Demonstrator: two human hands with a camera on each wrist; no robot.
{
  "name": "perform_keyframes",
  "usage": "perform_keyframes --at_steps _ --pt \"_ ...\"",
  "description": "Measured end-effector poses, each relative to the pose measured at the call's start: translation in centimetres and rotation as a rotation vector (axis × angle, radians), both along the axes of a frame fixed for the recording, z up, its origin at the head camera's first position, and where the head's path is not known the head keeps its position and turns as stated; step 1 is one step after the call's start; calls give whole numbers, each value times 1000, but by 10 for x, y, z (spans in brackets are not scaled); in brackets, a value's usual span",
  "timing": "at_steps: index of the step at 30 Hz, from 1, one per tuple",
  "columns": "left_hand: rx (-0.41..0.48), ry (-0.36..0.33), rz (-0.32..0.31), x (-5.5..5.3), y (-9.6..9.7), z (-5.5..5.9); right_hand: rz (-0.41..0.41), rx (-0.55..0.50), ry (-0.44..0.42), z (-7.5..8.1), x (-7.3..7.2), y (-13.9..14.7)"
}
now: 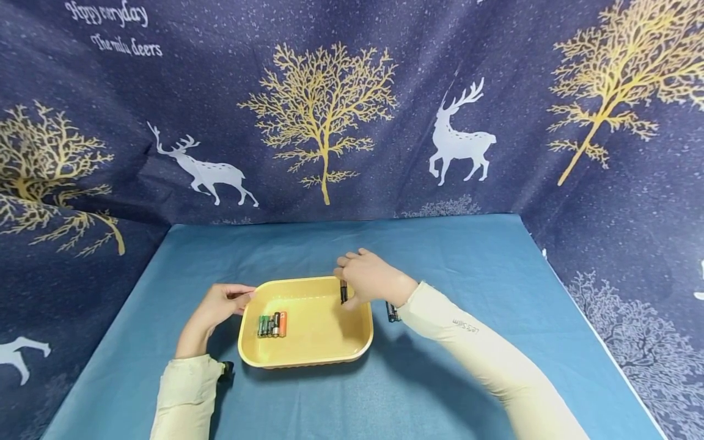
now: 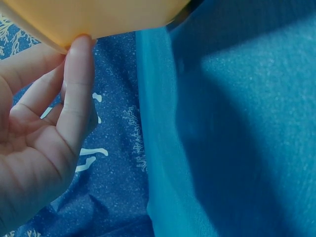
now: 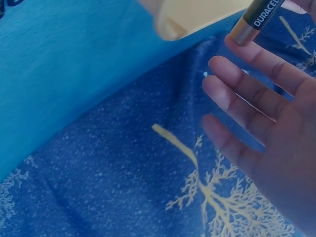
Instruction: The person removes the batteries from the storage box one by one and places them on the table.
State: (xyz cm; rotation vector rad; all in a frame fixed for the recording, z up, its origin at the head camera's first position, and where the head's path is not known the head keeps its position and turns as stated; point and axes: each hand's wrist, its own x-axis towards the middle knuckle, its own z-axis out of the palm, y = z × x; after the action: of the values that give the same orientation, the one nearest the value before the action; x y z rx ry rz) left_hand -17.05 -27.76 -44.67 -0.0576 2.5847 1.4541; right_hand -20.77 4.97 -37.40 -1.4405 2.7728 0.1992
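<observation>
left hand (image 1: 217, 305): grips tray (image 1: 319, 343) at left edge | right hand (image 1: 373, 278): pinches battery (image 1: 343, 292) over tray's right end | risk: fingertip-only pinch could slip, battery drops, rolls

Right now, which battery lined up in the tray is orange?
The battery at the row's right end in the head view; the row's other batteries look green or black.

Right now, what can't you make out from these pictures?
Head view: lettering on the batteries in the yellow tray, too small.
Head view: how many loose batteries lie beside it, partly blocked by the right sleeve.
Right wrist view: one end of the Duracell battery, cut by the top edge.
Left wrist view: most of the tray, cut by the top edge.
</observation>
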Motion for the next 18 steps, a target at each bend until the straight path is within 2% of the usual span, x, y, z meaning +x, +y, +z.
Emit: perform_keyframes --at_steps 6,15,18 --pt "-5 -1 3 -1 1 1 -5 -33 -26 1 -2 14" --pt "-14 6 5 -1 1 0 -70 -18 -117 -2 -4 34" --pt "-13 9 6 0 1 0 -87 -10 -123 -5 -5 42"
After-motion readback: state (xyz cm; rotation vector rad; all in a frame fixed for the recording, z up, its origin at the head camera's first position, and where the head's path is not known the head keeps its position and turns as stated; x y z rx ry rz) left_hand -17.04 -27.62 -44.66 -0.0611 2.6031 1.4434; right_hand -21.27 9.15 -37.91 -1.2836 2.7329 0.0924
